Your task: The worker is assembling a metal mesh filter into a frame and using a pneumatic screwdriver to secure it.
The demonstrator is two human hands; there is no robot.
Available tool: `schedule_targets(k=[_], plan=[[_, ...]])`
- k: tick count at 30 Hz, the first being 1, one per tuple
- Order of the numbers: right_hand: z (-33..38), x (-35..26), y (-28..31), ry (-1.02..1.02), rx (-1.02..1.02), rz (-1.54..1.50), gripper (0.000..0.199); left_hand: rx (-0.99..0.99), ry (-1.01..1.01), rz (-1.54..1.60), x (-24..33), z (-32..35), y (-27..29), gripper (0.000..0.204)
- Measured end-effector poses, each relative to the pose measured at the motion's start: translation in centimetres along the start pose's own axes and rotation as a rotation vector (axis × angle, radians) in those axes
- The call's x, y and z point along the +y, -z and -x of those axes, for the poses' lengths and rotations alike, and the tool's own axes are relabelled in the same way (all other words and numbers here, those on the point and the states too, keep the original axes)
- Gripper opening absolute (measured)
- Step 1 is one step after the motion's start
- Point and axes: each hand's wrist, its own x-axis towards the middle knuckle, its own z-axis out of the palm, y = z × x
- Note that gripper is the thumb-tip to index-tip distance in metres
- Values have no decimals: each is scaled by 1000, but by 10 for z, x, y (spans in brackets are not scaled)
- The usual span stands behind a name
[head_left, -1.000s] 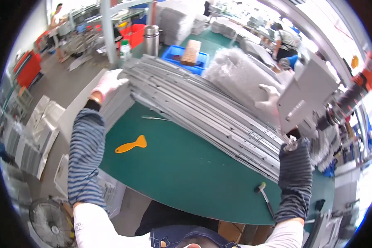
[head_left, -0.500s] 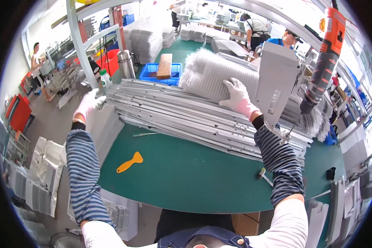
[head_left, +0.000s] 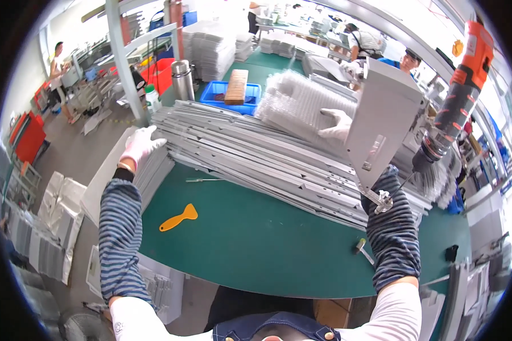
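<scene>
My left hand, in a white glove, has its fingers spread beside the left ends of a pile of long grey metal strips. Beneath it is a stack of pale flat panels. Whether it touches either, I cannot tell. My right hand, gloved too, lies with fingers apart against the right part of a bundle of clear ribbed plastic wrap. That bundle sits behind the strips. A grey metal bracket covers my right wrist and part of the forearm.
An orange and black power driver hangs at the right. On the green table lie a yellow scraper, a screwdriver and a small hammer. A blue bin and steel flask stand behind. Other people work farther back.
My left hand has shifted right and its fingers now reach toward the strip ends. My right hand stays at the plastic bundle, now partly behind the bracket. The whole view has shifted slightly.
</scene>
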Motion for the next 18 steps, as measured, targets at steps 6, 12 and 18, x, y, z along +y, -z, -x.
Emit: schedule_targets(k=[6, 12, 18], plan=[[-11, 42, 8, 135, -9, 75, 81, 93, -35, 273, -9, -19, -5, 78], [-7, 36, 11, 117, 15, 42, 79, 14, -13, 83, 9, -16, 1, 75], [31, -3, -25, 226, 186, 382, 74, 570, 10, 89, 0, 8, 33, 70]])
